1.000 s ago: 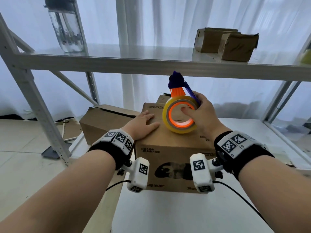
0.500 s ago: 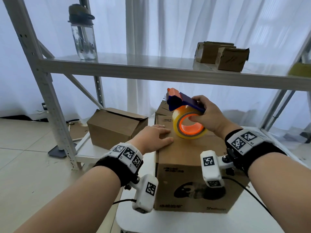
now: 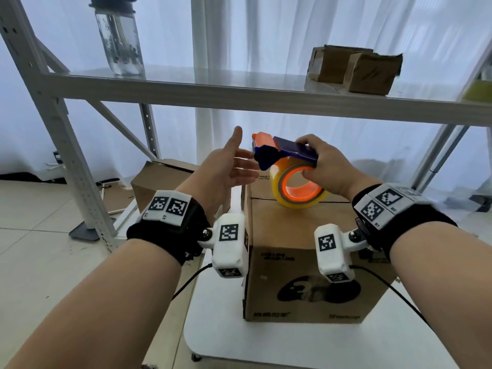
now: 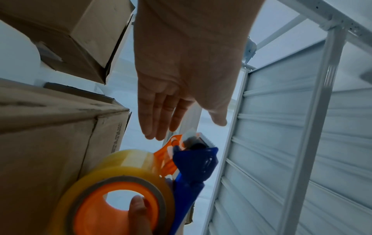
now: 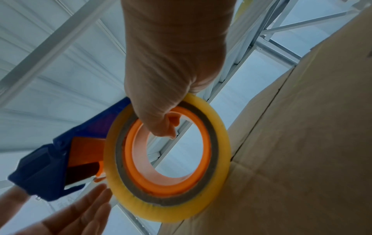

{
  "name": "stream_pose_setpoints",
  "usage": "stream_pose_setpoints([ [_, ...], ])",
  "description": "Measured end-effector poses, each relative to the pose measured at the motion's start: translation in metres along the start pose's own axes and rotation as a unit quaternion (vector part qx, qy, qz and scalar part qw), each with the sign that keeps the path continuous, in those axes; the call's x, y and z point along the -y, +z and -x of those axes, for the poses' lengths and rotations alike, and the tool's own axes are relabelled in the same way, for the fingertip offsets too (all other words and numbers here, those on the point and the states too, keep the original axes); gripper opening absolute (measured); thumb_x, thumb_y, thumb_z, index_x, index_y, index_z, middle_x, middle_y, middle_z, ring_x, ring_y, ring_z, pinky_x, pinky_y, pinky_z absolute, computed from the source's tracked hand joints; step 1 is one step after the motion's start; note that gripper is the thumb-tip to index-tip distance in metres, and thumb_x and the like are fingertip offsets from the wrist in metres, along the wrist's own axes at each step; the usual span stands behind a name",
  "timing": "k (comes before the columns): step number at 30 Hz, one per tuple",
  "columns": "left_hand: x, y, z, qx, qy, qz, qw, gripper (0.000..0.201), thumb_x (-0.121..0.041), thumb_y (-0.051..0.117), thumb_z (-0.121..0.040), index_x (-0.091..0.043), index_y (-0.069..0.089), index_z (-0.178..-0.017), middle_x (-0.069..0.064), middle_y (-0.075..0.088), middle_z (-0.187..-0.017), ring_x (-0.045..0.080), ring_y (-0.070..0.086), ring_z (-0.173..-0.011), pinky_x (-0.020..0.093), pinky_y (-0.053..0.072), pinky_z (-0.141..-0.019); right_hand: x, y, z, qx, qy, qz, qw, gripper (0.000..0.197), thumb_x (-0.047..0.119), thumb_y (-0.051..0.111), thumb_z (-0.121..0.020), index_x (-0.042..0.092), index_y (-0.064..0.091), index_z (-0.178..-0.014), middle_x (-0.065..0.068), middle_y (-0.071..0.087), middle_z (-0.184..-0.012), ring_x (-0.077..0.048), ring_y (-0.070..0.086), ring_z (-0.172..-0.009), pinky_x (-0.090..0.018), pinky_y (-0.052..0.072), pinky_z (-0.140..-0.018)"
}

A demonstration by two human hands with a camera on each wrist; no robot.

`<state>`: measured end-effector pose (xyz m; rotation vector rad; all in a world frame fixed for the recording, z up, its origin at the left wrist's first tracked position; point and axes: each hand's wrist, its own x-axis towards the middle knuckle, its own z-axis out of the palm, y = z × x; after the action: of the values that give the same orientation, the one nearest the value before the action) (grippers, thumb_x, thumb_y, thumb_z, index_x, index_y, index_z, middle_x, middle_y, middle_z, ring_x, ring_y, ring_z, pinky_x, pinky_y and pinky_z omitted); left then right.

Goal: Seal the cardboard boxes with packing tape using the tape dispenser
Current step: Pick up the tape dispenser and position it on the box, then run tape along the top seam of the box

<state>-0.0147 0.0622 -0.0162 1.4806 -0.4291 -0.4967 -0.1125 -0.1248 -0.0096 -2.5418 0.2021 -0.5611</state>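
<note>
Lifted off the brown cardboard box [image 3: 306,251] at frame centre, left hand [image 3: 226,166] reaches open-palmed toward the blue-and-orange tape dispenser with yellowish roll [image 3: 290,171] gripped by right hand [image 3: 330,169]. Risk: serrated cutter nicks fingers [image 4: 159,117].

Shelf board [image 3: 239,95] spans overhead at 12 o'clock, capping room above the cardboard box [image 3: 306,262]. Tape dispenser [image 3: 287,169], held by right hand [image 3: 330,169], takes up the box's far top edge; near part of the top is bare. Left hand [image 3: 226,169] sits in the gap at 10 o'clock. Second box [image 3: 165,179] and rack upright [image 3: 61,129] block further at 9–10.
</note>
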Motion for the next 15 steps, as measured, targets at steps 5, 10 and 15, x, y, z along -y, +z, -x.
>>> stream_pose_setpoints([
  [5,0.000,-0.010,0.002,0.001,-0.028,0.045,0.999,0.048,-0.052,0.052,-0.090,-0.006,0.060,-0.100,0.012,0.070,-0.092,0.022,0.069,-0.078,0.025,0.057,-0.063,0.004,0.001,0.000,0.008,0.001,0.018,1.000,0.055,-0.007,0.062,-0.080,0.015,0.045,-0.128,-0.002,0.053,-0.113,-0.017,0.051,-0.096,-0.022,0.041,-0.080],
  [10,-0.002,-0.018,0.007,-0.004,-0.025,0.063,0.998,0.029,-0.032,0.060,-0.092,-0.003,0.063,-0.094,0.010,0.068,-0.080,0.017,0.066,-0.064,0.022,0.055,-0.056,0.008,0.002,-0.004,0.020,-0.006,0.033,0.999,0.055,-0.005,0.062,-0.080,0.015,0.045,-0.128,-0.009,0.055,-0.120,-0.019,0.052,-0.097,-0.025,0.043,-0.081],
  [15,-0.001,-0.020,0.012,-0.006,-0.019,0.039,0.999,0.019,-0.018,0.060,-0.093,0.000,0.064,-0.094,0.009,0.067,-0.074,0.014,0.065,-0.057,0.021,0.054,-0.054,0.009,0.003,-0.005,0.022,-0.008,0.041,0.999,0.055,-0.006,0.062,-0.080,0.015,0.046,-0.128,-0.010,0.055,-0.120,-0.019,0.052,-0.096,-0.026,0.044,-0.083],
])
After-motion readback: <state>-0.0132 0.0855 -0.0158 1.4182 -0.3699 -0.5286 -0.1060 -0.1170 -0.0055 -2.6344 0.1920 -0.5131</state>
